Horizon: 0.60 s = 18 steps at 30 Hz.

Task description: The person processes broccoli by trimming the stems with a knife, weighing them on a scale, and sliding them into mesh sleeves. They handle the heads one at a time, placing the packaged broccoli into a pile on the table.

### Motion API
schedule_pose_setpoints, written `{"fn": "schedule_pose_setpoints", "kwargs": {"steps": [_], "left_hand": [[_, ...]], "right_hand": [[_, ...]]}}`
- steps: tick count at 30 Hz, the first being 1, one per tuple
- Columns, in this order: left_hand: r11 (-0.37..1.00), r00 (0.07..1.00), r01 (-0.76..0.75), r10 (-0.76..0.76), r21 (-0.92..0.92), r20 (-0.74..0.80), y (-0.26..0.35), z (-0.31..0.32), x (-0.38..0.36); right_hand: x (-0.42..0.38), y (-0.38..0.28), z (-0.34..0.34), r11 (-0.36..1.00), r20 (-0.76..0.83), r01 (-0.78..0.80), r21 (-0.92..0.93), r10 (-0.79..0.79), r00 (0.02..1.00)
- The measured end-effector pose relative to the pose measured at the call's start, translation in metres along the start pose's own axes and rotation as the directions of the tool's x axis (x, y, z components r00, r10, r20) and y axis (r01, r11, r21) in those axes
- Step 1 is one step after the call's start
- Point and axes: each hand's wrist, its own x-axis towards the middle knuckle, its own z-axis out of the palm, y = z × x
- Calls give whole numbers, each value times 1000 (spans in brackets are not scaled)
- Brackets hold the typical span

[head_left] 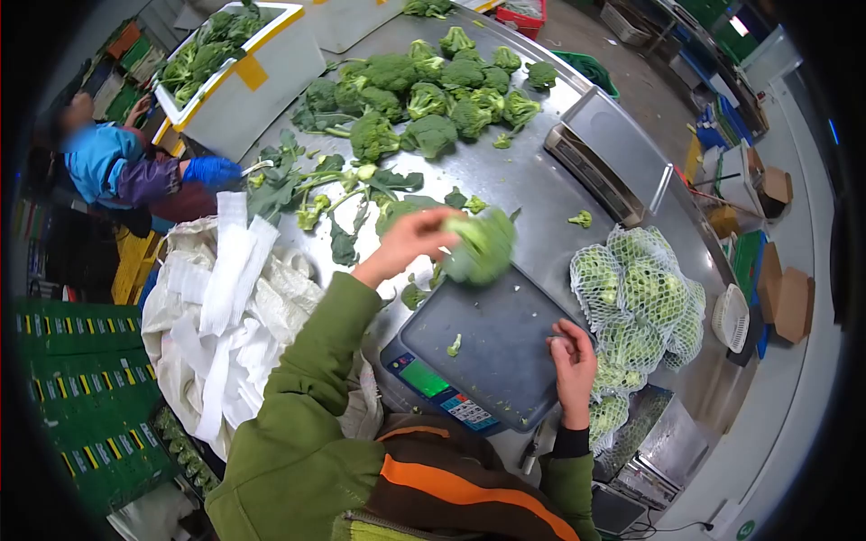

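My left hand (pixel 412 245) grips a broccoli head (pixel 484 245), blurred by motion, above the far edge of a digital scale (pixel 478 347). The scale has a dark flat pan and a lit green display, and small broccoli crumbs lie on the pan. Beside the pan's right edge is my right hand (pixel 573 365), fingers loosely curled and apart, with nothing visible in it. To its right, several broccoli heads in white foam nets (pixel 639 302) are stacked on the metal table (pixel 532 203).
Loose broccoli (pixel 424 90) and cut leaves (pixel 343 198) cover the table's far side. A second scale (pixel 613 149) stands at the far right. White foam net sleeves (pixel 225 298) lie on a sack at left. A co-worker (pixel 117 176) in blue gloves stands near a foam box (pixel 248 81).
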Motion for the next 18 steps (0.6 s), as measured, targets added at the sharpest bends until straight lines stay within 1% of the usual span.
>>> {"fn": "schedule_pose_setpoints", "kwargs": {"steps": [1, 3, 4, 5, 6, 7, 8, 9, 11, 12, 13, 14, 15, 16, 17, 18], "left_hand": [[992, 998, -22, 14, 122, 65, 1, 19, -6], [907, 979, -205, 184, 369, 93, -1, 62, -20], [837, 974, -223, 168, 499, 152, 1, 75, -27], [748, 967, -245, 144, 616, 210, 1, 87, -33], [745, 949, -313, 214, 590, 234, -7, 96, -38], [798, 955, -261, 132, 543, 264, -12, 100, -41], [902, 971, -133, 35, 411, 237, -8, 101, -43], [964, 971, 6, -68, 264, 227, -6, 99, -45], [998, 1000, -7, 6, 64, 21, -20, 81, -38], [953, 963, 4, 78, 303, -258, -27, 70, -33], [800, 840, -72, 371, 596, -395, -33, 52, -25], [608, 785, 0, 492, 794, -376, -45, 28, -18], [454, 765, 149, 510, 878, -394, -56, 13, -15], [348, 776, 293, 457, 891, -434, -68, 2, -10], [279, 797, 266, 476, 923, -373, -81, -12, -6], [233, 797, 288, 479, 929, -367, -84, -17, -4]], "right_hand": [[-2, -6, 5, 1000, 10, -6, 1, 5, 1000], [-7, -20, 14, 988, 86, 5, 153, -19, 996], [-8, -19, 13, 998, 132, 45, 43, -50, 990], [-9, -21, 15, 998, 133, 40, 41, -46, 990], [-10, -27, 19, 951, 213, 204, -231, -155, 965], [-11, -30, 21, 806, 316, 364, -468, -232, 920], [-13, -20, 19, 788, 290, 365, -497, -246, 925], [-13, -14, 17, 788, 285, 359, -500, -241, 928], [-15, -4, 11, 794, 235, 316, -519, -223, 946], [-16, -3, 11, 793, 223, 320, -519, -236, 946], [-16, -1, 11, 796, 216, 313, -518, -233, 948], [-17, 0, 10, 818, 191, 270, -507, -198, 961], [-16, 1, 9, 838, 168, 228, -496, -165, 972], [-15, 6, 8, 829, 161, 233, -509, -175, 971], [-15, 7, 9, 831, 154, 228, -508, -173, 973], [-14, 6, 10, 857, 145, 210, -471, -160, 976]]}}
